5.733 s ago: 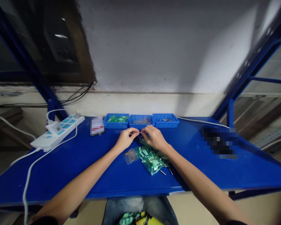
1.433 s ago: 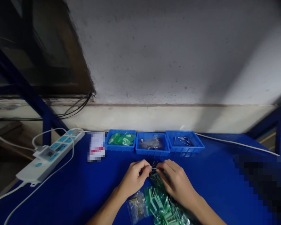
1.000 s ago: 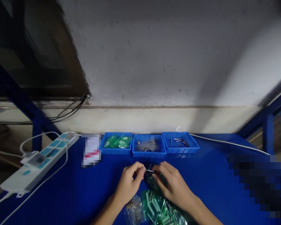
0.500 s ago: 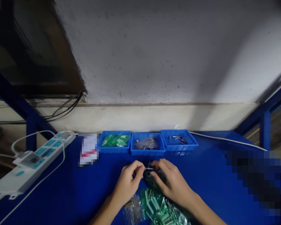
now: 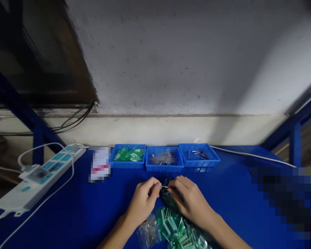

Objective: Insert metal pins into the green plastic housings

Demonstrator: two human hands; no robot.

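My left hand (image 5: 147, 195) pinches one end of a thin silver metal pin (image 5: 165, 187) between thumb and forefinger. On the pin's other end, the thumb and fingertips of my right hand (image 5: 188, 197) are closed. More thin metal pins (image 5: 166, 181) show dimly behind and below this one, partly covered by my fingers. Under my right wrist lie clear bags with green plastic pieces (image 5: 171, 223) and metal pins. A small clear bag of brownish metal parts (image 5: 149, 231) sits beside them, near my left forearm.
Three blue bins stand along the back: one with green packets (image 5: 129, 154), one with clear bags of small parts (image 5: 163, 158), one with loose metal pins (image 5: 199, 154). At left are a white power strip (image 5: 38, 180) with cables and a blurred white paper (image 5: 100, 164).
The fingers of my right hand have closed from a looser spread onto the pin's end. My left hand keeps its pinch. The view has shifted slightly.
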